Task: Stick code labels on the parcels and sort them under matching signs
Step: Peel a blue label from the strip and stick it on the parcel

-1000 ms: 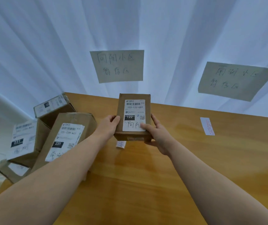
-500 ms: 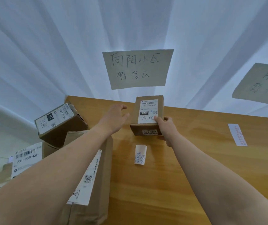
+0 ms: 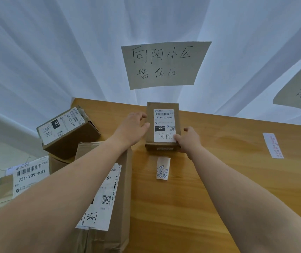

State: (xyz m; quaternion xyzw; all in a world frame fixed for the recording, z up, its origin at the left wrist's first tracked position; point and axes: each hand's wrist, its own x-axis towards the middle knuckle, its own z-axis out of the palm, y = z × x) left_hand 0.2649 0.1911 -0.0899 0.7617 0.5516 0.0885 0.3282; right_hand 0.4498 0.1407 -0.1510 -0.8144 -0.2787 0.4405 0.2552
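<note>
A small brown parcel [image 3: 178, 117] with a white label marked 122-122-C07 lies on the wooden table [image 3: 200, 189], close to its far edge. It sits right below the handwritten paper sign [image 3: 164, 64] on the curtain. My left hand [image 3: 131, 127] rests against the parcel's left side, fingers spread. My right hand [image 3: 189, 138] holds its near right corner, thumb on the label. A strip of blue code stickers [image 3: 162, 168] lies just in front of the parcel.
To the left stand more cardboard parcels: one marked 122 [image 3: 64, 130], one marked 231-239-K01 [image 3: 30, 175], and a long one [image 3: 107, 198] under my left forearm. A strip of red stickers [image 3: 273, 145] lies at the right. A second sign [image 3: 299, 88] hangs far right.
The parcel has been carried away from me and set down under the sign. My left hand let go briefly, then came back to its left side.
</note>
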